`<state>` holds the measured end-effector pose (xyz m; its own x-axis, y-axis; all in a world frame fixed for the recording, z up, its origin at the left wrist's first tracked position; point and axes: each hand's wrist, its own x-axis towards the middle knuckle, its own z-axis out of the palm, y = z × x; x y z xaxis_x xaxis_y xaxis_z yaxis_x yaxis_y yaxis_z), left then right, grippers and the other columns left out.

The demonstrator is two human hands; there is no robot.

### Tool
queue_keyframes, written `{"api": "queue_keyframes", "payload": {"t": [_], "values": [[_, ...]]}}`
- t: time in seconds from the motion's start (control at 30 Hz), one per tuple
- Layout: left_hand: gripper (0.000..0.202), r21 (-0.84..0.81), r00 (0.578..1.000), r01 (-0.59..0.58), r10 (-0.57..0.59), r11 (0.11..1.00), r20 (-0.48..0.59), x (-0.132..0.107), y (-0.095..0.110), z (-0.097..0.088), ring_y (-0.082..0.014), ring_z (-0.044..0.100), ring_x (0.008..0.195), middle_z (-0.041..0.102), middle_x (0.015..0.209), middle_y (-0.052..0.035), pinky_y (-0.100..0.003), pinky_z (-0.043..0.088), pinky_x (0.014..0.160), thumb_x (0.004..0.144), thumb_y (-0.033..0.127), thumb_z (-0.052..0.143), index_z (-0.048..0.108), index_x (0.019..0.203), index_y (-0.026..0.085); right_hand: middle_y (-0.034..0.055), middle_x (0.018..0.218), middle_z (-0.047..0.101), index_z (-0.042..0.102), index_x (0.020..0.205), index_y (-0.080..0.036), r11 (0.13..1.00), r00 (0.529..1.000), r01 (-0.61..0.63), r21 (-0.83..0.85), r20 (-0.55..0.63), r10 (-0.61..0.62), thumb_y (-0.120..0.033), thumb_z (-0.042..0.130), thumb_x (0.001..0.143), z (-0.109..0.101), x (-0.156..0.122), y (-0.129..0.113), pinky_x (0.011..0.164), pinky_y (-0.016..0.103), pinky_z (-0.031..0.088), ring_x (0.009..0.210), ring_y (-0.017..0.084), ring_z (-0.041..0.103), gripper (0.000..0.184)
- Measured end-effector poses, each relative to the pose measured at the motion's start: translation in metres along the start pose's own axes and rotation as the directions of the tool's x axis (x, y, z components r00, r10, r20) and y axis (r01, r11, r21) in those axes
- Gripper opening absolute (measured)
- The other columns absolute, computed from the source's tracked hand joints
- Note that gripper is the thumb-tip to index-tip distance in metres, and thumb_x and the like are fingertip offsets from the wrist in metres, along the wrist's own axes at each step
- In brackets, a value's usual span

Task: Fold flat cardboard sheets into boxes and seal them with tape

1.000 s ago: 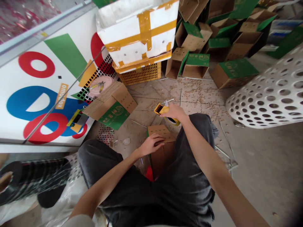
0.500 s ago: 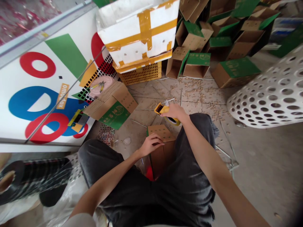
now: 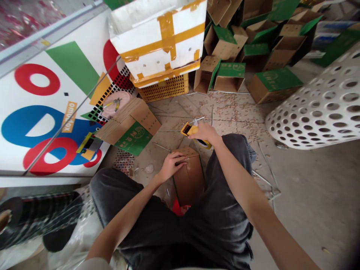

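A brown cardboard box stands on the floor between my knees, tilted, with green along its edges. My left hand lies on its upper left part, fingers stretched out and slightly apart. Beyond the box, my right hand is wrapped round a yellow tape dispenser, held above the floor and apart from the box. Part of the tape roll shows below that hand. Something red sits at the box's near lower end, partly hidden by my trousers.
Flattened green-and-brown cartons lie stacked at the left. A taped white foam box rests on a yellow crate. Several open cartons are at the back. A white perforated basket stands right; a black film roll lies left.
The cardboard box has tipped, so its holed top shows less and its near face shows more. My left hand moved slightly with it. My right hand still holds the tape dispenser.
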<state>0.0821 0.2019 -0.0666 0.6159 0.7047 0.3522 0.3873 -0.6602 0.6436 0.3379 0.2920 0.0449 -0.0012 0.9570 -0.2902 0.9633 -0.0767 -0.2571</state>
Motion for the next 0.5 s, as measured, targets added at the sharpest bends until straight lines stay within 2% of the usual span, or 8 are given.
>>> {"api": "queue_keyframes", "payload": {"t": [0.13, 0.3, 0.4, 0.5], "values": [[0.017, 0.015, 0.993, 0.084, -0.082, 0.996, -0.085, -0.001, 0.001, 0.006, -0.0236, 0.074, 0.098, 0.079, 0.107, -0.0096, -0.040, 0.060, 0.088, 0.100, 0.034, 0.073, 0.083, 0.108, 0.022, 0.0236, 0.120, 0.078, 0.078, 0.120, -0.010, 1.000, 1.000, -0.010, 0.002, 0.007, 0.009, -0.069, 0.081, 0.079, -0.003, -0.004, -0.004, 0.090, 0.040, 0.057, 0.112, 0.037, 0.074, 0.072], [0.024, -0.040, 0.970, 0.149, -0.154, 0.988, -0.186, -0.009, 0.001, 0.016, -0.0222, 0.075, 0.085, 0.079, 0.094, -0.0079, -0.036, 0.060, 0.079, 0.096, 0.043, 0.077, 0.078, 0.095, 0.019, 0.0235, 0.124, 0.077, 0.078, 0.122, -0.009, 1.000, 1.000, -0.002, 0.003, 0.026, 0.002, -0.066, 0.081, 0.081, -0.009, -0.010, -0.008, 0.090, 0.039, 0.057, 0.115, 0.037, 0.073, 0.070], [0.023, -0.038, 0.969, 0.129, -0.134, 0.991, -0.205, -0.011, 0.002, 0.019, -0.0227, 0.076, 0.089, 0.079, 0.095, -0.0084, -0.037, 0.060, 0.082, 0.100, 0.041, 0.074, 0.076, 0.091, 0.020, 0.0230, 0.123, 0.077, 0.078, 0.121, -0.010, 1.000, 1.000, -0.007, 0.001, 0.030, 0.007, -0.066, 0.081, 0.082, -0.011, -0.010, -0.008, 0.089, 0.038, 0.057, 0.113, 0.036, 0.074, 0.069], [0.025, -0.038, 0.973, 0.140, -0.144, 0.989, -0.180, -0.009, 0.004, 0.019, -0.0228, 0.074, 0.089, 0.077, 0.094, -0.0090, -0.035, 0.057, 0.080, 0.102, 0.036, 0.070, 0.072, 0.084, 0.019, 0.0231, 0.122, 0.077, 0.077, 0.121, -0.009, 1.000, 1.000, -0.013, -0.008, 0.027, 0.013, -0.067, 0.081, 0.081, -0.010, -0.010, -0.007, 0.090, 0.039, 0.057, 0.113, 0.037, 0.074, 0.070]]}}
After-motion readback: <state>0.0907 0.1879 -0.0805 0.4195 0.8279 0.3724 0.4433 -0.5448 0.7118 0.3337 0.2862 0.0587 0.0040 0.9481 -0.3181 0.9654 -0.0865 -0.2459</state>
